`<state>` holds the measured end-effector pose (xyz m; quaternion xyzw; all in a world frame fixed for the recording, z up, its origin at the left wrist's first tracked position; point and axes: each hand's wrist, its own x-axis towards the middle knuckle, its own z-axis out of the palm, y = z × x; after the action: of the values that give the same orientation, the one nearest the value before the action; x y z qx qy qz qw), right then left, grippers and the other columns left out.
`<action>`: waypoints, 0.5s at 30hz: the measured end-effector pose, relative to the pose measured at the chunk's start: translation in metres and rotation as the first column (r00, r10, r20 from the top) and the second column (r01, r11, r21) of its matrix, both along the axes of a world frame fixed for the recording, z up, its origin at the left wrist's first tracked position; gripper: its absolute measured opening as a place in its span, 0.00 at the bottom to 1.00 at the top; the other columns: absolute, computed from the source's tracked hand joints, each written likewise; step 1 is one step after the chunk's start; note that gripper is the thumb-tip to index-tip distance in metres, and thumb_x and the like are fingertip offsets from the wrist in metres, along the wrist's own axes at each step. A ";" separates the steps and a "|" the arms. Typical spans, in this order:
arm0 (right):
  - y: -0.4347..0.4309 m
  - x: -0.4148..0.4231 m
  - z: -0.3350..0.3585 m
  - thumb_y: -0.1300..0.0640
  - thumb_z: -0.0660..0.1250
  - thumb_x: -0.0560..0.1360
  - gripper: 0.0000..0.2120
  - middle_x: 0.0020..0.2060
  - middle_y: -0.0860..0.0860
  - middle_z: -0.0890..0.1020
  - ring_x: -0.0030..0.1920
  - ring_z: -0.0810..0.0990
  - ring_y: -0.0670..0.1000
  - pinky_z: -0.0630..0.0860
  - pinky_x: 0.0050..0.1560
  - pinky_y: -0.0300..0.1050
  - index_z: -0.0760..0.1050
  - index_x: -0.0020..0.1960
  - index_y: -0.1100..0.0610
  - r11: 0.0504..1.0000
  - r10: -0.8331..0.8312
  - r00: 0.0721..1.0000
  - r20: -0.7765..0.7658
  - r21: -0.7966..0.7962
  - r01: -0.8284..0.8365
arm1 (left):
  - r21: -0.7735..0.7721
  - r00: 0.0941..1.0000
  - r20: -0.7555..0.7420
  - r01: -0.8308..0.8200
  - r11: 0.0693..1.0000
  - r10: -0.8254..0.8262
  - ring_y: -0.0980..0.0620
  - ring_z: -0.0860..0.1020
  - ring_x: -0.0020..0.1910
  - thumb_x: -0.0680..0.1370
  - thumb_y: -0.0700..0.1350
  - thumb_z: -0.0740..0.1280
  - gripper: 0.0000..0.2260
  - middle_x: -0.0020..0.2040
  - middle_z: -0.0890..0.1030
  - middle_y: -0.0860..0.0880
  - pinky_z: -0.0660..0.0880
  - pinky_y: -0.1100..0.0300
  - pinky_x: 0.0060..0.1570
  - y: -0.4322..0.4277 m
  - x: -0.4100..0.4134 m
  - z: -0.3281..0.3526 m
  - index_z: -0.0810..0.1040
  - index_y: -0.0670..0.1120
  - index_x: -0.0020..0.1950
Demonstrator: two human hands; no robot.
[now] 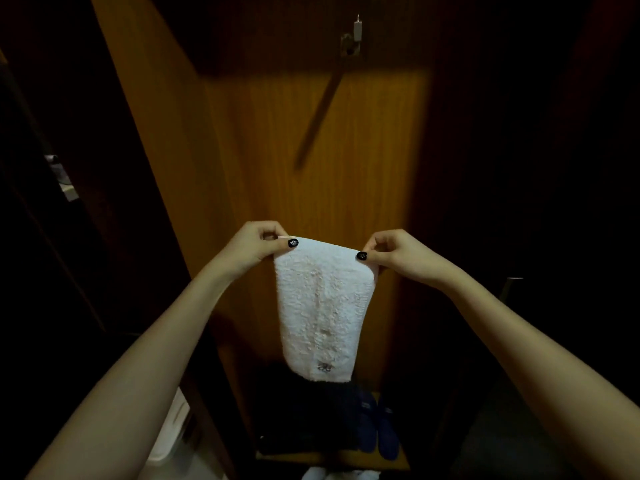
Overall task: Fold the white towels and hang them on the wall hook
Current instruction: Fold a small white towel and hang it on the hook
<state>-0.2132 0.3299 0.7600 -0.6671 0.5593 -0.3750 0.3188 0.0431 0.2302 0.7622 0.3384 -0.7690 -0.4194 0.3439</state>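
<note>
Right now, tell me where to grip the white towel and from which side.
Grip the white towel at the two ends of its rounded top fold, each from its own outer side, as the left hand and right hand pinch it now. It hangs as a long narrow strip, so this likely keeps the fold taut and level for the hook above.

No readable text anywhere. Small dark emblem (325,367) near the lower hem of the white towel (323,306), too blurred to read; faint marks on the dark blue slippers (379,427), likewise illegible.
</note>
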 end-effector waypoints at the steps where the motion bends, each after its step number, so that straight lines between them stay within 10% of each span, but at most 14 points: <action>1: -0.001 0.000 0.001 0.60 0.69 0.76 0.08 0.38 0.53 0.80 0.35 0.78 0.43 0.76 0.36 0.34 0.76 0.46 0.66 1.000 -0.019 0.999 -0.046 -0.014 0.018 | -0.019 1.000 0.013 -0.008 1.000 0.009 0.63 0.72 0.29 0.74 0.38 0.71 0.08 0.28 0.77 0.56 0.68 0.71 0.33 -0.001 -0.002 0.000 0.76 0.42 0.36; 7: -0.004 -0.002 0.006 0.59 0.68 0.77 0.07 0.36 0.52 0.80 0.33 0.76 0.44 0.73 0.34 0.35 0.74 0.43 0.61 0.995 -0.067 0.983 -0.170 -0.087 0.053 | -0.120 0.993 0.085 -0.076 0.990 0.087 0.52 0.74 0.37 0.71 0.39 0.75 0.10 0.35 0.78 0.46 0.69 0.58 0.41 -0.007 -0.004 -0.003 0.75 0.41 0.34; 15: -0.013 0.000 0.005 0.59 0.68 0.77 0.03 0.41 0.50 0.81 0.40 0.78 0.49 0.69 0.34 0.33 0.75 0.50 0.58 0.940 -0.220 0.929 -0.298 -0.318 0.121 | -0.138 0.993 0.089 0.086 0.987 -0.074 0.61 0.69 0.31 0.72 0.37 0.74 0.11 0.35 0.73 0.49 0.65 0.65 0.33 -0.006 -0.004 0.005 0.73 0.47 0.41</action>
<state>-0.2128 0.3169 0.7652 -0.7084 0.5988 -0.3639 0.0840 0.0388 0.2238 0.7673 0.2994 -0.8235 -0.3625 0.3175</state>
